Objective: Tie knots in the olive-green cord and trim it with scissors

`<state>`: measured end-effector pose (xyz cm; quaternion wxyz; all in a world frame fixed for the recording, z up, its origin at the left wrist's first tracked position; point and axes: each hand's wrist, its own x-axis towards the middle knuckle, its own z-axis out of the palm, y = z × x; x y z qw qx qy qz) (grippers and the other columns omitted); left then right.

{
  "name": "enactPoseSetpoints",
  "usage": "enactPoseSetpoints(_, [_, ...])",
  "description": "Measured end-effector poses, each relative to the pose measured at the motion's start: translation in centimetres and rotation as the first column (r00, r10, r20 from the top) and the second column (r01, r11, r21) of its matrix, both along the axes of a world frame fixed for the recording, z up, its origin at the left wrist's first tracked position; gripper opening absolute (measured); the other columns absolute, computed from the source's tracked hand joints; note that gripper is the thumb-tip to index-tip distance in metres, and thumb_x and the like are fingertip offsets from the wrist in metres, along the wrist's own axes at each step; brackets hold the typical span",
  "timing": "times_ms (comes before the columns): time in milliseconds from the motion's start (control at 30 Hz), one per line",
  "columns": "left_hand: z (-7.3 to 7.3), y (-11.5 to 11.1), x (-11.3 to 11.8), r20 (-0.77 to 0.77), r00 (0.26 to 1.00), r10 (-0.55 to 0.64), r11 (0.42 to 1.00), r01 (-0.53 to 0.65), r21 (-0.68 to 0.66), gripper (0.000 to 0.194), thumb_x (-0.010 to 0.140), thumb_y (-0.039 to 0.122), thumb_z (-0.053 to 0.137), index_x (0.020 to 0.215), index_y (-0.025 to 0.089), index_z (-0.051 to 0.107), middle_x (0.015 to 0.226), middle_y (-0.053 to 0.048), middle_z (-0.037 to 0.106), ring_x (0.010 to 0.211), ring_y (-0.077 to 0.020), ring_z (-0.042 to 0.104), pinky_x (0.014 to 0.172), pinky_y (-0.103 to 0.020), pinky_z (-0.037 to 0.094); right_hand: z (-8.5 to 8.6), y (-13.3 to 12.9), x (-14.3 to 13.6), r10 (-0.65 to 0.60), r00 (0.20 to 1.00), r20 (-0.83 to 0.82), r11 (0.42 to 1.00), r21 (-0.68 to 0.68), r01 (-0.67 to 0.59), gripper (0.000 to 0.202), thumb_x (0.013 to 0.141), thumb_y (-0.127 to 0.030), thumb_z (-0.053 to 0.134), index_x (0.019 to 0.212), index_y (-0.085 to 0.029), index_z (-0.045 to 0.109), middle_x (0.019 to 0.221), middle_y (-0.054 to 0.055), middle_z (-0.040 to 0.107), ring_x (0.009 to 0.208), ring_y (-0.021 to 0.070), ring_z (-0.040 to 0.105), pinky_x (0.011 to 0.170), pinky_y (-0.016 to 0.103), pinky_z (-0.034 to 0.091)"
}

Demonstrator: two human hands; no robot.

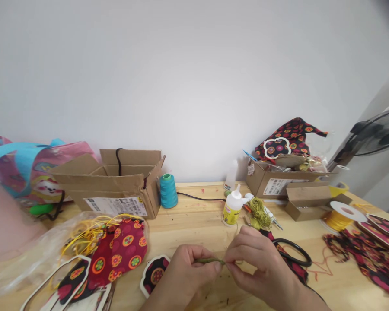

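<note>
My left hand (pixel 197 270) pinches a short olive-green cord (pixel 210 260) between thumb and forefinger, low in the middle of the view. At the cord's right end, the thumb and fingertips of my right hand (pixel 256 263) are pressed together on it. What exactly lies between the right fingertips is small and partly hidden. A flower-shaped, white-edged patch of dark print fabric (pixel 155 274) lies just left of my left wrist. Beyond my right hand stand a white glue bottle with a yellow label (pixel 231 209) and a tangled hank of olive-green thread (pixel 260 211).
A cardboard box (pixel 116 190), a teal thread cone (pixel 168 191) and a bag of printed fabric with yellow cord (pixel 116 248) are on the left. Right are black-handled scissors (pixel 293 252), a filled box (pixel 278 183), a yellow cord spool (pixel 339 218) and a fan (pixel 381 131).
</note>
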<state>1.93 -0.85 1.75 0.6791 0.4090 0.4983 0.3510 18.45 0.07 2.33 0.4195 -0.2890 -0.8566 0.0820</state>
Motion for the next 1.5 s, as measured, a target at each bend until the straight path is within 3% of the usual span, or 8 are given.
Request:
enactPoseSetpoints(200, [1.0,-0.2,0.1,0.053,0.996,0.070,0.994,-0.065,-0.090,0.020,0.050,0.024,0.075,0.056,0.014,0.060,0.043,0.006,0.055,0.041,-0.0048,0.041,0.039,-0.016,0.023,0.5,0.0,0.0,-0.007,0.995,0.096,0.993,0.122,-0.005,0.014,0.073,-0.006,0.054,0.072,-0.019,0.060,0.059,0.001,0.061,0.057,0.0129,0.047,0.052,0.026,0.034])
enactPoseSetpoints(433, [2.1,-0.1,-0.2,0.144,0.989,-0.016,0.985,0.040,-0.166,0.020,0.050,0.025,0.074,0.053,0.014,0.057,0.035,0.011,0.039,0.034,-0.0016,0.026,0.034,-0.016,0.011,0.7,-0.4,0.2,-0.078,0.985,0.152,0.965,0.258,0.037,0.012,0.071,-0.007,0.057,0.068,-0.019,0.059,0.055,-0.001,0.060,0.052,0.0116,0.043,0.050,0.026,0.030])
enactPoseSetpoints(533, [1.8,0.0,-0.2,0.171,0.983,-0.068,0.983,0.096,-0.156,0.027,0.048,0.030,0.075,0.049,0.015,0.052,0.035,0.012,0.033,0.033,-0.0011,0.019,0.034,-0.017,0.008,0.7,-0.6,0.2,-0.098,0.978,0.185,0.959,0.281,0.043,0.011,0.071,-0.008,0.059,0.068,-0.019,0.059,0.055,-0.002,0.060,0.052,0.0117,0.042,0.050,0.027,0.029])
enactPoseSetpoints(1000, [0.2,0.0,-0.1,0.218,0.973,-0.071,0.985,0.103,-0.139,0.037,0.049,0.036,0.076,0.047,0.017,0.044,0.035,0.013,0.026,0.033,-0.0014,0.013,0.034,-0.019,0.004,-0.1,-0.8,0.9,-0.149,0.922,0.356,0.914,0.406,-0.010,0.007,0.078,-0.013,0.056,0.076,-0.019,0.058,0.054,-0.002,0.058,0.050,0.0119,0.041,0.048,0.028,0.026])
enactPoseSetpoints(1100, [0.3,0.1,-0.1,0.210,0.976,-0.048,0.989,0.076,-0.124,0.038,0.047,0.037,0.077,0.046,0.017,0.045,0.035,0.013,0.026,0.033,-0.0012,0.014,0.034,-0.019,0.005,0.1,-0.6,0.4,-0.129,0.960,0.247,0.937,0.347,0.037,0.010,0.075,-0.010,0.056,0.073,-0.020,0.058,0.054,-0.001,0.058,0.051,0.0122,0.043,0.048,0.027,0.029])
enactPoseSetpoints(1267, [0.6,0.1,-0.1,0.173,0.984,0.037,0.985,-0.007,-0.170,0.036,0.040,0.036,0.079,0.050,0.016,0.050,0.033,0.013,0.032,0.032,-0.0007,0.016,0.033,-0.017,0.005,0.5,-0.3,-0.4,-0.020,0.998,-0.052,0.999,0.034,0.021,0.015,0.070,-0.004,0.054,0.069,-0.019,0.056,0.059,0.000,0.059,0.056,0.0118,0.049,0.054,0.024,0.038])
enactPoseSetpoints(1367, [0.8,-0.1,-0.2,0.167,0.984,0.061,0.983,-0.030,-0.182,0.034,0.042,0.034,0.078,0.054,0.016,0.052,0.034,0.012,0.035,0.033,-0.0011,0.018,0.034,-0.017,0.007,0.5,-0.3,-0.4,-0.010,0.996,-0.085,0.996,-0.085,0.003,0.013,0.069,-0.006,0.054,0.069,-0.018,0.057,0.059,-0.001,0.059,0.057,0.0117,0.051,0.058,0.025,0.040])
enactPoseSetpoints(1500, [1.1,-0.2,-0.3,0.172,0.985,0.029,0.985,0.001,-0.170,0.029,0.047,0.031,0.076,0.054,0.015,0.054,0.037,0.012,0.034,0.035,-0.0014,0.017,0.036,-0.018,0.008,0.4,-0.3,-0.3,-0.006,0.997,-0.080,0.993,-0.114,-0.004,0.012,0.069,-0.007,0.055,0.068,-0.018,0.058,0.059,-0.001,0.058,0.057,0.0114,0.051,0.057,0.024,0.040])
